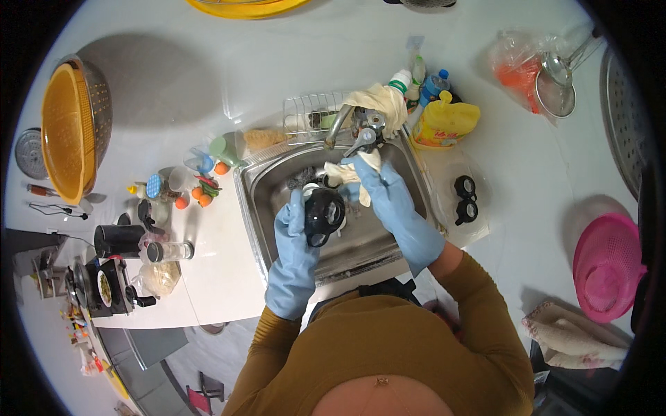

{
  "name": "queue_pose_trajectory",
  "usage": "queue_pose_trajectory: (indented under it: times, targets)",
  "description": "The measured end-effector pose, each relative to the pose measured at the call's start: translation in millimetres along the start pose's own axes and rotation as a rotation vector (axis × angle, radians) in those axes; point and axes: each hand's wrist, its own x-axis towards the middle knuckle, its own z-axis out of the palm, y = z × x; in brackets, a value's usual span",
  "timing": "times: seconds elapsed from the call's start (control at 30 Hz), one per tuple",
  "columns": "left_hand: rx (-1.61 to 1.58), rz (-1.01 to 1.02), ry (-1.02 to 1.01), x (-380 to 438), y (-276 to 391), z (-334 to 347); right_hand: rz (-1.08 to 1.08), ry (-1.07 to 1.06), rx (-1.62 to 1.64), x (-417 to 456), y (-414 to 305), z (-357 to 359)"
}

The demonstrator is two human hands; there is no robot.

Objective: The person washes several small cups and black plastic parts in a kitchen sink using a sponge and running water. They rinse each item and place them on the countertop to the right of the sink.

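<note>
Both my hands wear light blue rubber gloves above the steel sink. My left hand grips a glossy black rounded vessel, its exact kind unclear. To its right, my right hand holds a cream cloth, which hangs down below the fingers. A dark scrubber lies in the sink's upper left, and a further dark item beside it is partly hidden by the cloth. Behind the hands stands the faucet, with another cream cloth draped over it.
A wire rack and a tan sponge are behind the sink. A yellow jug and bottles stand at the back right; two small black items lie right of the sink. Tomatoes, peppers, jars and a green cup are at the left.
</note>
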Motion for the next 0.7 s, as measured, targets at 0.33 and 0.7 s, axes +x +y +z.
queue_pose_trajectory:
  times: [0.33,0.7]
  targets:
    - [0.194,0.176,-0.297,-7.4,-25.6,-2.3,-0.280,-0.354,-0.488,3.4,-39.9,22.8]
    - [-0.268,-0.078,-0.355,-3.5,-25.5,-14.8,-0.949,-0.332,-0.743,-7.1,-12.3,27.6]
